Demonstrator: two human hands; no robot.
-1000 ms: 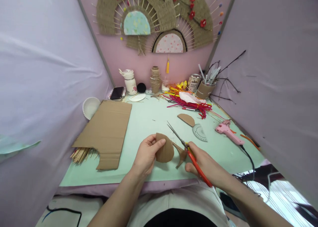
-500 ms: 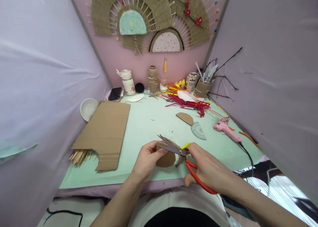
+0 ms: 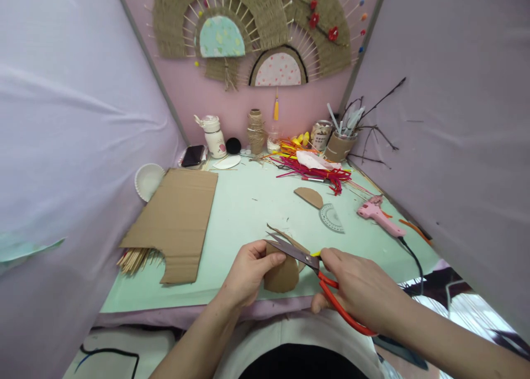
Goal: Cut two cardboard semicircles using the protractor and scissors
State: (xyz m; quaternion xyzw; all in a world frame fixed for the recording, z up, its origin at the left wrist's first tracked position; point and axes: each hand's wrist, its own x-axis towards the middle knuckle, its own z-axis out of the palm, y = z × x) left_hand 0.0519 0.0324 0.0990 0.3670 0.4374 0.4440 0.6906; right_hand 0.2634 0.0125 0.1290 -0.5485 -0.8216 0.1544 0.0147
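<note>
My left hand (image 3: 252,271) pinches a small rounded piece of cardboard (image 3: 282,275) between thumb and fingers, near the table's front edge. In my right hand (image 3: 356,282) are scissors (image 3: 296,252) with red handles, one of them partly yellow near the pivot. Their blades lie slightly apart across the upper edge of the cardboard, tips pointing left toward my left thumb. A thin curved strip of cardboard (image 3: 290,236) stands out behind the blades. Beyond the hands lie a cut cardboard half-round (image 3: 308,197) and a clear protractor (image 3: 332,219).
A large cardboard sheet (image 3: 182,219) lies at left over a bundle of thin sticks (image 3: 136,260). A pink glue gun (image 3: 381,216) with a black cord sits at right. Red and yellow strips (image 3: 314,172), a twine spool (image 3: 255,131) and a white bottle (image 3: 214,138) line the back.
The right hand and scissors have shifted slightly right and down, and the blades look a little more closed. The cardboard piece has tilted and moved a bit right, still in my left hand.
</note>
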